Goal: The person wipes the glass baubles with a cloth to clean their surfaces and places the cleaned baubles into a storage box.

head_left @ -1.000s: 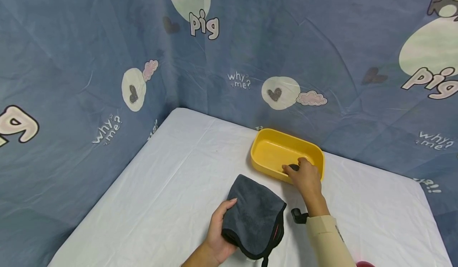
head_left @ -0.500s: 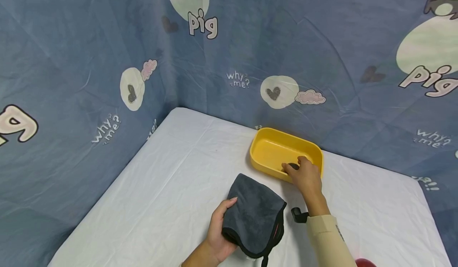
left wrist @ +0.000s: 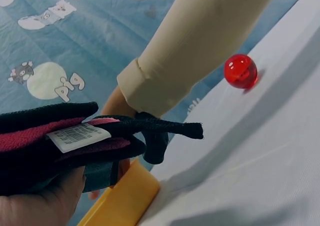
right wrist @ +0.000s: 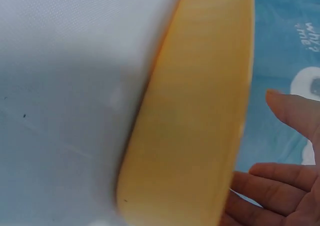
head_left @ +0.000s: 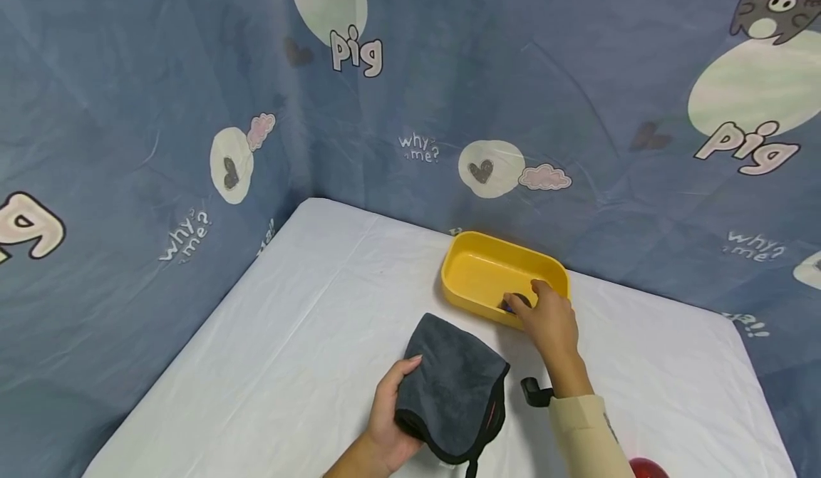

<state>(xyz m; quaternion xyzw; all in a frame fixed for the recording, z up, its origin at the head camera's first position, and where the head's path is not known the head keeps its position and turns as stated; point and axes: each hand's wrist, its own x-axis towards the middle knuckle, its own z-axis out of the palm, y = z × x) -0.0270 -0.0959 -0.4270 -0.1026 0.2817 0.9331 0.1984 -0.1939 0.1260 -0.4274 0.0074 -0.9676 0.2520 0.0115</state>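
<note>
My left hand [head_left: 391,421] holds a folded grey towel [head_left: 452,385] with black edging above the table, thumb on top. In the left wrist view the towel [left wrist: 65,110] shows pink layers, a white label and a black loop. Over the near right side of a yellow tray [head_left: 474,286] reaches my right hand [head_left: 551,321], thumb and fingers apart. A small dark round thing with some blue [head_left: 522,301] lies in the tray by the thumb, partly hidden. In the right wrist view, the right hand [right wrist: 295,181] is spread beside the tray's wall [right wrist: 195,110].
A black bent piece [head_left: 536,392], shaped like a smoking pipe, lies by the right wrist, partly covered. A shiny red ball [left wrist: 241,71] sits on the white-covered table [head_left: 308,350]. Blue printed cloth [head_left: 410,79] hangs behind the table.
The dark thing in the tray has tipped and shows some blue, and now lies slightly away from the right fingers. The left hand with the towel stays nearly still. The head view shifts slightly.
</note>
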